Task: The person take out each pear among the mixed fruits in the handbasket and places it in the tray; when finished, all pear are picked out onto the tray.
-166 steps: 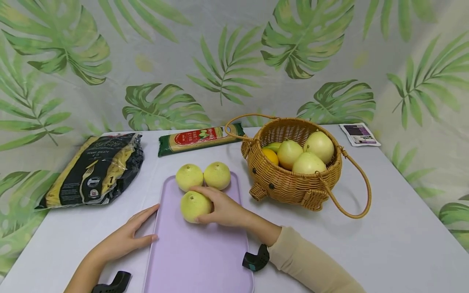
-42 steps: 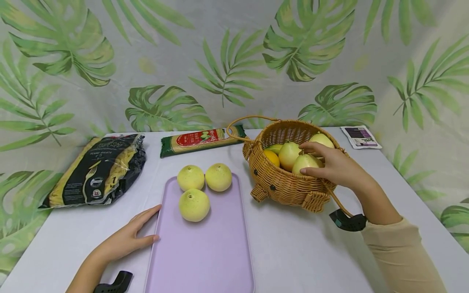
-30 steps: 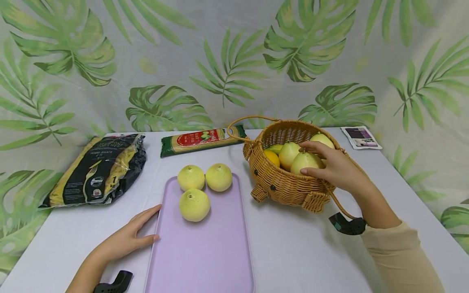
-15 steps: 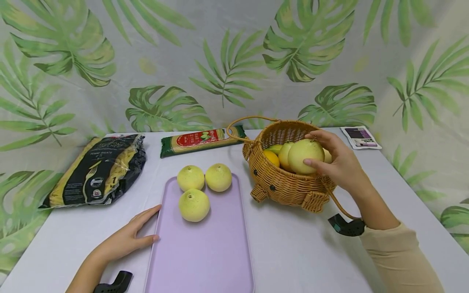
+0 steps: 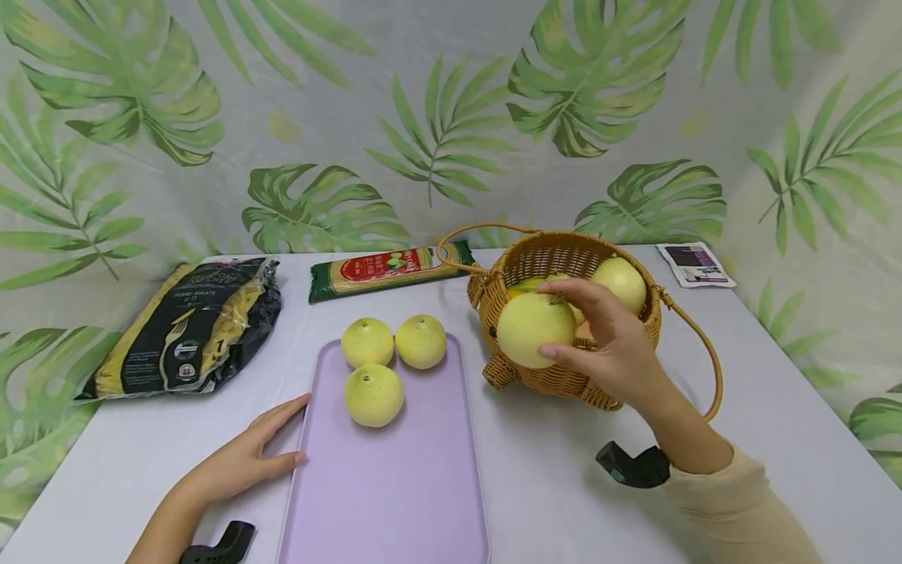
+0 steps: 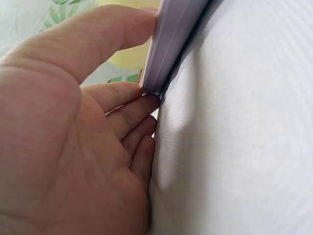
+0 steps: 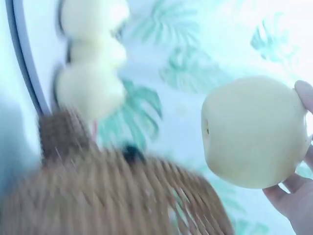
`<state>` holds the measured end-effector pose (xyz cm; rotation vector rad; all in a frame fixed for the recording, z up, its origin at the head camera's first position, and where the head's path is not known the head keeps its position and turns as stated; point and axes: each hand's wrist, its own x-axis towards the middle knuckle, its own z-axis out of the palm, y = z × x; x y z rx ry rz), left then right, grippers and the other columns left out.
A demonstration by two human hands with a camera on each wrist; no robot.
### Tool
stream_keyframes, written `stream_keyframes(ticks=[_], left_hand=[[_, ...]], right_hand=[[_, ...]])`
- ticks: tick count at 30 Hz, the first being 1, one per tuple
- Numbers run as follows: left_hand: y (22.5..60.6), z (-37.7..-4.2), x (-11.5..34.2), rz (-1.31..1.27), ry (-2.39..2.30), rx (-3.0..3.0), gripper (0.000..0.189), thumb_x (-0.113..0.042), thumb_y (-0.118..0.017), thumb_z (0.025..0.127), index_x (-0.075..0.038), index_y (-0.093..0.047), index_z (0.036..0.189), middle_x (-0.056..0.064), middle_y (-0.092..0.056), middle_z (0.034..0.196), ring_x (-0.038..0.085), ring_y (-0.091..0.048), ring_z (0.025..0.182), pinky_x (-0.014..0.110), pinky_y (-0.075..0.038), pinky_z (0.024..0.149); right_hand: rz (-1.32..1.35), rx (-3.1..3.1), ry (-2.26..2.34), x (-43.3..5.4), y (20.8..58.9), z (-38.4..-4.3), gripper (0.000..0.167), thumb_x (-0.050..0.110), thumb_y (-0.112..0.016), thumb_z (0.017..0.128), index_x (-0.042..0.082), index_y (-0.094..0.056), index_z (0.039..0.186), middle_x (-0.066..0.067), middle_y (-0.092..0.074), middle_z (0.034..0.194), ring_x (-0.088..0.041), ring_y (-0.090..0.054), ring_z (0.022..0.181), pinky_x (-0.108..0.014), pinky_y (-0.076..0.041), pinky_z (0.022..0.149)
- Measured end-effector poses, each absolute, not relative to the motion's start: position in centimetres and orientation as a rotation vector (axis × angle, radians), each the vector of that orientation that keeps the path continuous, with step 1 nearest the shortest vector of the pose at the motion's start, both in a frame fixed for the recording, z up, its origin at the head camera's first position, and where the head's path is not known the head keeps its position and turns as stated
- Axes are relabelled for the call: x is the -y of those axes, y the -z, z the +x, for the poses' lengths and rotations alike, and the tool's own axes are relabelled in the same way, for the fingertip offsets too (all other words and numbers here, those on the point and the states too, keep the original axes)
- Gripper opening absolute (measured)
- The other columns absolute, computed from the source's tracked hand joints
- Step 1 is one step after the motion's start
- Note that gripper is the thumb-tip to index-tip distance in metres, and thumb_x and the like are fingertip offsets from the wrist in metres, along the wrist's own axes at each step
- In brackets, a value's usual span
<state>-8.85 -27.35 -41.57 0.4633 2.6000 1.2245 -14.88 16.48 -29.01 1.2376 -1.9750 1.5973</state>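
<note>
Pear (image 5: 535,330) has just come up out of the basket (image 5: 560,251): a moment ago it was still within the rim, and now it hangs in front of the basket's near wall, left of its middle. Fingers of the right hand (image 5: 620,348) grasp it, so the lifting-out looks complete, the setting-down not. Left of the basket, the tray (image 5: 402,501) bears the same three round fruits (image 5: 374,395); the left hand (image 5: 236,462), fingers loosely extended, touches its edge.

We seem to face a tabletop set, room type unclear: leaf-print backdrop (image 5: 451,117) at 12 o'clock, 1 white-covered table (image 5: 550,486), bagged pasta (image 5: 186,329) at 10.
</note>
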Motion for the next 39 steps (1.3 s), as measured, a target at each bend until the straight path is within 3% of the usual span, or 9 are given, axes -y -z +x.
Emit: stream_keyframes(ticks=[6,11,18,39], left_hand=[[41.6,-8.9,27.3,0.484,-1.225,-2.607,0.072,-0.029,-0.066,0.082,-0.014,-0.028,0.142,0.018,-0.026,0.141,0.042,-0.016,0.128,0.065,-0.016,0.094],[41.6,-8.9,27.3,0.492,-1.228,-2.608,0.072,-0.028,-0.065,0.082,-0.014,-0.028,0.142,0.017,-0.026,0.141,0.042,-0.017,0.128,0.065,-0.016,0.094],[41.6,-8.9,27.3,0.499,-1.230,-2.602,0.072,-0.028,-0.065,0.082,-0.014,-0.028,0.142,0.017,-0.026,0.141,0.041,-0.017,0.128,0.065,-0.016,0.094],[41.6,-8.9,27.4,0.480,-1.232,-2.597,0.072,-0.028,-0.065,0.082,-0.014,-0.027,0.142,0.017,-0.025,0.142,0.042,-0.016,0.129,0.065,-0.015,0.094]], right_hand=[[1.313,2.068,-1.505,-12.9,32.1,-14.7,0.063,-0.008,-0.075,0.065,-0.004,-0.047,0.121,-0.014,-0.052,0.118,-0.023,-0.047,0.112,-0.030,-0.038,0.094],[1.292,2.205,-1.430,-10.3,35.3,-15.2,0.060,0.006,-0.076,0.070,0.002,-0.047,0.122,-0.009,-0.054,0.119,-0.020,-0.047,0.112,-0.029,-0.037,0.094],[1.241,2.303,-1.442,-8.5,38.3,-15.9,0.058,0.011,-0.075,0.072,0.004,-0.047,0.122,-0.006,-0.053,0.121,-0.019,-0.044,0.117,-0.031,-0.033,0.098],[1.200,2.534,-1.609,-8.1,39.1,-15.8,0.062,0.007,-0.071,0.078,0.011,-0.038,0.130,0.003,-0.041,0.131,-0.010,-0.033,0.125,-0.030,-0.029,0.101]])
